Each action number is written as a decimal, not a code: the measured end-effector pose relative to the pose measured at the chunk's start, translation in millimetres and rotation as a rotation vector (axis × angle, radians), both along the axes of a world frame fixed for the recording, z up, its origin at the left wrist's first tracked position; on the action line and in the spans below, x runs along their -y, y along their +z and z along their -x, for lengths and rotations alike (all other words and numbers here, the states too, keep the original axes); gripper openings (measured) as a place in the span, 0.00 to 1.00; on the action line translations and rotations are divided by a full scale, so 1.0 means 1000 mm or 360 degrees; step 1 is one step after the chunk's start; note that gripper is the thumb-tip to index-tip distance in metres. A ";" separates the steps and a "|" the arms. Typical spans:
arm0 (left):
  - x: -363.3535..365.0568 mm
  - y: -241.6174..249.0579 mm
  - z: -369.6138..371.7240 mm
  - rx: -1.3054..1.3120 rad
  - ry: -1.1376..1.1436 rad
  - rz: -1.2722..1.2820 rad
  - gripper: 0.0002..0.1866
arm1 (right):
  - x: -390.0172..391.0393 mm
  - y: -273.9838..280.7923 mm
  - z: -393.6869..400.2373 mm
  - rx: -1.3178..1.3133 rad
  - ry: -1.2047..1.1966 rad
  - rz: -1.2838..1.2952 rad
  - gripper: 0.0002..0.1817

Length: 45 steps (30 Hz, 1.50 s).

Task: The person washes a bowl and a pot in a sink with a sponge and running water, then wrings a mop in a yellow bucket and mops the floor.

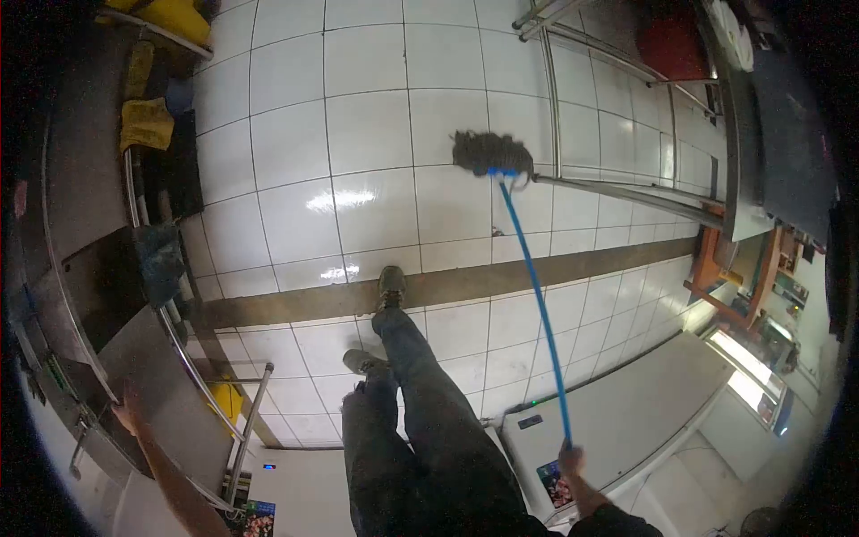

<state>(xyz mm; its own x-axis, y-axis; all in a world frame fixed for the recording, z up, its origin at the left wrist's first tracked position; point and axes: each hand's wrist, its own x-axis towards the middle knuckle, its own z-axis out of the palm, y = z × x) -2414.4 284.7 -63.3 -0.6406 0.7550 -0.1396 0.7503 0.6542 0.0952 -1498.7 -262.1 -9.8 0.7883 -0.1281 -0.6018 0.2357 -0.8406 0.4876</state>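
Two hands | right hand [570,460] grips mop [493,154] on wet white tile floor [367,134] | left hand [126,413] open on steel counter [165,394]

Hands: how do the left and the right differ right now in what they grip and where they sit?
The left hand rests with fingers spread on the edge of the steel counter, out to the side. The right hand is closed round the end of the blue mop handle, whose mop head lies on the white tiled floor ahead. The left arm is bare; the right shows a dark sleeve. Both hands are bare.
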 end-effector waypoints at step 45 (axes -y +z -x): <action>0.879 0.039 -0.100 0.1150 0.0366 0.0264 0.35 | 0.135 0.022 0.277 -0.0750 0.1243 -0.0929 0.33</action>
<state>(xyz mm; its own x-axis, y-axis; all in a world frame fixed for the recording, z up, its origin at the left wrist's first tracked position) -2314.6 -594.4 -23.9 -0.4857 0.5470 -0.6819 0.3832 0.8343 0.3964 -1775.4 -397.4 12.1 0.2012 0.7137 -0.6709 0.8657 -0.4500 -0.2191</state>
